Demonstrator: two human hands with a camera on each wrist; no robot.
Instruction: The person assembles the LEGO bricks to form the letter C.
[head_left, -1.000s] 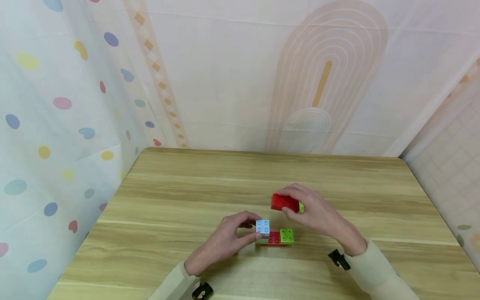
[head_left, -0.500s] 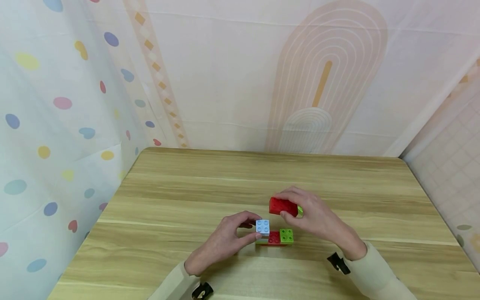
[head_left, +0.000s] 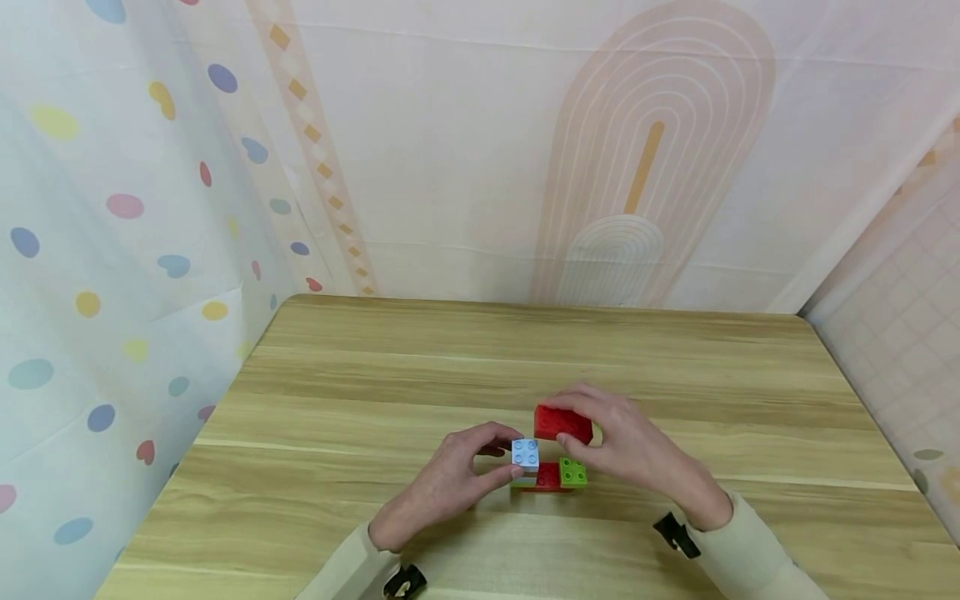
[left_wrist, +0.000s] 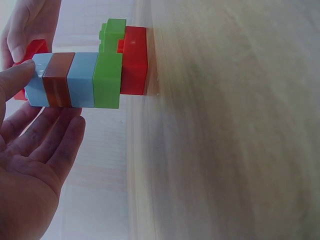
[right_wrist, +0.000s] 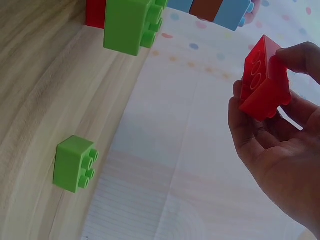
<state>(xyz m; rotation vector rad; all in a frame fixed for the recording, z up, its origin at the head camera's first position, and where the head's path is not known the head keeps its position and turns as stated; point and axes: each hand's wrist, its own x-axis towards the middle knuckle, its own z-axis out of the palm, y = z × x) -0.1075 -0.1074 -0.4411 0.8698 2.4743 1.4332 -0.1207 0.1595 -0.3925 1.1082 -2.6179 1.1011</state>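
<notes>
"What's the left hand (head_left: 448,477) doing?"

"Pinching the light blue block (head_left: 525,447) at the top of a stack, thumb on the near side and fingers on the far side."

"And below that pinch?"

"A brown block (left_wrist: 58,87) comes directly under the pinched one, then a second light blue block (left_wrist: 81,82), then a green block (left_wrist: 107,82). That one sits on the long red base (left_wrist: 134,60), which lies flat on the wooden table (head_left: 420,358)."

"Anything else on the base?"

"Yes, a green end block (head_left: 573,472), to the right of the left hand's pinch and lower than it. Red studs show between it and the stack."

"Now the right hand (head_left: 637,446)?"

"It grips a red brick (head_left: 561,423) between thumb and fingers. The hollow underside faces the table."

"Is that brick touching the stack?"

"No, the right wrist view shows a gap. It's held in the air, near the left hand's pinch, a little beyond it and to its right."

"Any loose pieces?"

"One loose green block (right_wrist: 74,164) stands on the table, studs up, well below the right hand's grip. From the head camera I can't make it out."
</notes>
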